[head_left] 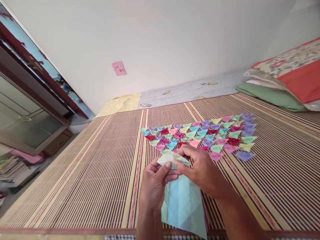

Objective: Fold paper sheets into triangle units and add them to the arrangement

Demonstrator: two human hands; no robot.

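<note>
Between my two hands is a pale green folded paper boat [167, 158], its pointed ends sticking out left and right. My left hand [157, 176] pinches its lower left part, thumb on the near face. On the other side my right hand [195, 163] grips the right part with thumb and fingers. Below the hands lies a light blue creased paper sheet [183, 203], partly hidden by my left hand and wrist. Just beyond the hands, rows of small colourful folded paper boats [200, 133] sit on the striped mat [105, 173].
A folded red and floral quilt [297, 76] and a green cloth [270, 95] lie at the back right. A pink note [119, 68] is stuck on the white wall [175, 40]. Left of the bed are a glass-panelled door [25, 116] and a stack of papers [15, 166].
</note>
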